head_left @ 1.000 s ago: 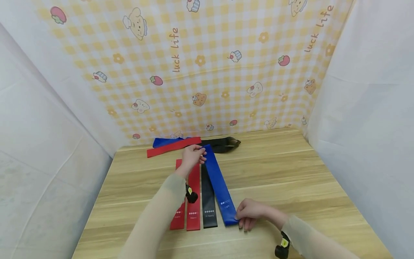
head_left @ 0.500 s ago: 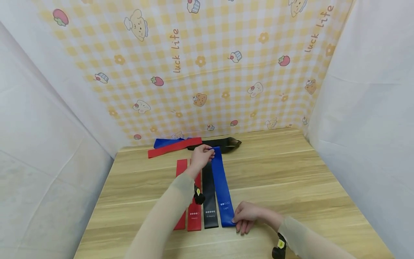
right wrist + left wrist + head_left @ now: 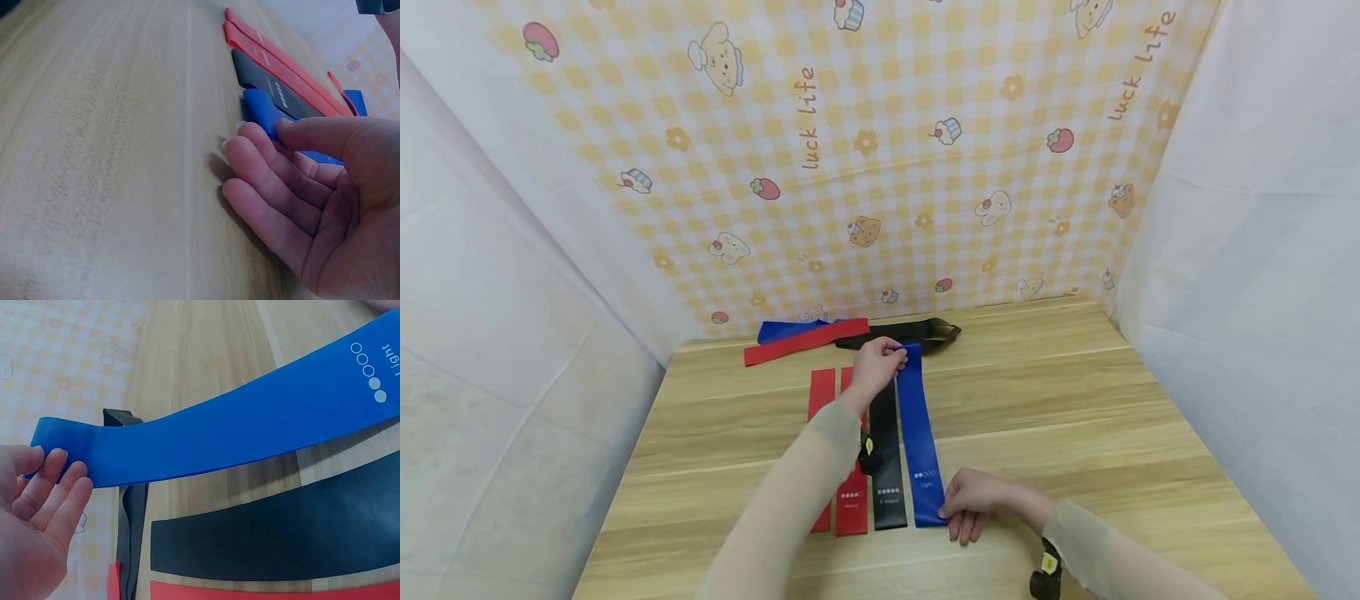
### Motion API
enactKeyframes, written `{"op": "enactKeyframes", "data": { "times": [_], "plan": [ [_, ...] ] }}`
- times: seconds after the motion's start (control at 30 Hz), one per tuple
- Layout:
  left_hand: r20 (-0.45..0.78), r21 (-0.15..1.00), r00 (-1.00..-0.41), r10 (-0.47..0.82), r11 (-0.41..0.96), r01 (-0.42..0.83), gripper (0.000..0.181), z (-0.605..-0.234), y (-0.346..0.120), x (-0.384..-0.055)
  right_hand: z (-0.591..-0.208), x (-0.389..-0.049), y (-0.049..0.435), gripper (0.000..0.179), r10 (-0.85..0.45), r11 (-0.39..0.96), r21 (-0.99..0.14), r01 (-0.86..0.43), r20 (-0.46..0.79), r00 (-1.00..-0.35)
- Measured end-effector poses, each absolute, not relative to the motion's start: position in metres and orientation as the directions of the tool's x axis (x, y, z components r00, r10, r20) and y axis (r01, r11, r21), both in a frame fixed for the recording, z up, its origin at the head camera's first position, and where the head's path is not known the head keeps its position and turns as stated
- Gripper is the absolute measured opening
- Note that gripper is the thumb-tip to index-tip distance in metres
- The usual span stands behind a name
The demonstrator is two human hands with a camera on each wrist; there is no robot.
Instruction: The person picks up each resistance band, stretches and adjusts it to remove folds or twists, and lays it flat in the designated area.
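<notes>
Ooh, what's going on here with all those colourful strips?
Somebody is holding a blue band marked "Light" by its two ends. The left hand pinches the far end and the right hand pinches the near end. Right beside it lies a black band, then two red bands, in a row on the wooden table. At the back, another red band, another blue band and another black band lie bunched together.

Blue band (image 3: 917, 417), white-printed, pictured lower centre; black band (image 3: 886, 450), red bands (image 3: 852, 518) shown left; yellow-white checked cloth (image 3: 902, 92) seen at top.
</notes>
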State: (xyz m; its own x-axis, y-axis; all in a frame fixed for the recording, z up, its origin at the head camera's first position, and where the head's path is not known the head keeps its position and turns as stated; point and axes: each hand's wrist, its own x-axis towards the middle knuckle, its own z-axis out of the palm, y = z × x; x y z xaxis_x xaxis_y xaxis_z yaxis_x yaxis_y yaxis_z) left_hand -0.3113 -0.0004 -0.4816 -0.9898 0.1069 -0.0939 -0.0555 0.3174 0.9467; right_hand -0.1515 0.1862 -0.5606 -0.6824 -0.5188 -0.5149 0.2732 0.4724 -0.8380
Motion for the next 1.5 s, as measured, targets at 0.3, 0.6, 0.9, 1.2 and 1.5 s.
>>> {"op": "enactKeyframes", "data": {
  "times": [0.3, 0.6, 0.9, 1.2, 1.5],
  "plan": [
    [-0.075, 0.926, -0.99, 0.116, 0.377, -0.026, 0.016, -0.488, 0.0, -0.312, -0.562, -0.158, 0.187, 0.022, -0.531, 0.507, -0.823, 0.256, -0.533, -0.659],
    [-0.064, 0.923, -0.99, 0.122, 0.384, -0.012, 0.015, -0.495, 0.0, -0.312, -0.557, -0.157, 0.183, 0.021, -0.511, 0.525, -0.816, 0.243, -0.531, -0.677],
    [-0.036, 0.927, -0.99, 0.136, 0.375, 0.018, 0.014, -0.496, 0.003, -0.311, -0.553, -0.156, 0.179, 0.022, -0.495, 0.541, -0.811, 0.225, -0.523, -0.694],
    [-0.043, 0.918, -0.988, 0.148, 0.396, 0.02, 0.013, -0.502, 0.003, -0.311, -0.556, -0.158, 0.179, 0.025, -0.488, 0.562, -0.797, 0.22, -0.534, -0.69],
    [-0.06, 0.91, -0.985, 0.159, 0.414, 0.011, 0.013, -0.509, 0.002, -0.311, -0.555, -0.159, 0.178, 0.026, -0.485, 0.588, -0.786, 0.188, -0.53, -0.696]
  ]
}}
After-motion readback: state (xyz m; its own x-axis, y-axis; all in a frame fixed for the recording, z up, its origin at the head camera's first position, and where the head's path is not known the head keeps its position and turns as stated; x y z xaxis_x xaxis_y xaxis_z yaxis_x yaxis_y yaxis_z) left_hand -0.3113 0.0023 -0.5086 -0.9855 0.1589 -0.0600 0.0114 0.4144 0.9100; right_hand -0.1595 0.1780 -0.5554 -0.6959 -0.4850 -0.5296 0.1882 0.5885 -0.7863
